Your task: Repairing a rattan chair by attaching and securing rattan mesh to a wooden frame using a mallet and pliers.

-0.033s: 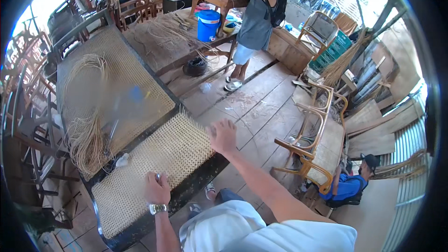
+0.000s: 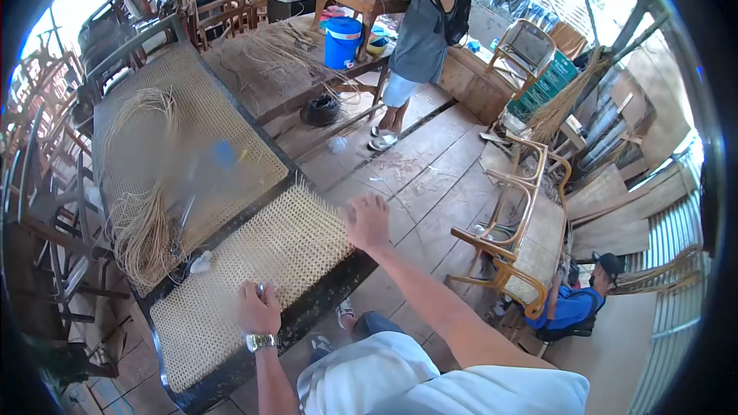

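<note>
A woven cane panel (image 2: 269,246) in a black wooden frame lies before me, loose strand ends sticking up at its far right corner. My left hand (image 2: 260,309), with a metal watch at the wrist, rests on the panel near its front edge. Its fingers are curled, and a small shiny bit shows at them; what they hold, if anything, is not clear. At the panel's right end is my right hand (image 2: 367,223), fingers stretched and a little apart, nothing visible in them. A white wad (image 2: 201,263) sits on the black bar behind the panel.
A bundle of cane strands (image 2: 146,242) lies on the larger woven section (image 2: 196,100) beyond. A blue bucket (image 2: 343,42) stands on a low table near a standing person (image 2: 419,38). At right are a rattan chair (image 2: 530,238) and a seated person in blue (image 2: 573,307).
</note>
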A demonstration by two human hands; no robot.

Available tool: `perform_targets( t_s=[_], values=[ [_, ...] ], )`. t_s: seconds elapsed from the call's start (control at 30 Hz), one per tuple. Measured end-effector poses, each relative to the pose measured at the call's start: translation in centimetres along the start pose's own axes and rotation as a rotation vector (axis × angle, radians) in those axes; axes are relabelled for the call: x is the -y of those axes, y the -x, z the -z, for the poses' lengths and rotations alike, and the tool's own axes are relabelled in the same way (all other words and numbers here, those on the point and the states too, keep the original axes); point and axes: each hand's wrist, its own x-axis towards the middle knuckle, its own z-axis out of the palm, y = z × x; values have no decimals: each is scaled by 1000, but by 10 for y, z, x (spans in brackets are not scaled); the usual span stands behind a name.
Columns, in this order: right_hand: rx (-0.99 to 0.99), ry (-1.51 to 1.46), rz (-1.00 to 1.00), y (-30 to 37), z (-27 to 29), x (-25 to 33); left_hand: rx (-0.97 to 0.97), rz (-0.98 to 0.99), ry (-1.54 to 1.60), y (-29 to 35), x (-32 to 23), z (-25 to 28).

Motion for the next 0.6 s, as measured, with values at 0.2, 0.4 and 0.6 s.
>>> perform_targets(
  t_s=[0.2,0.4,0.6],
  values=[
    [-31,-5,-124,-9,2,11,-93,-66,43,-1,9,-4],
    [-6,-68,-184,-5,8,9,-28,-29,-22,1,5,1],
    [-39,-489,-266,4,-13,-22,-5,55,-53,5,-13,1]
  ],
)
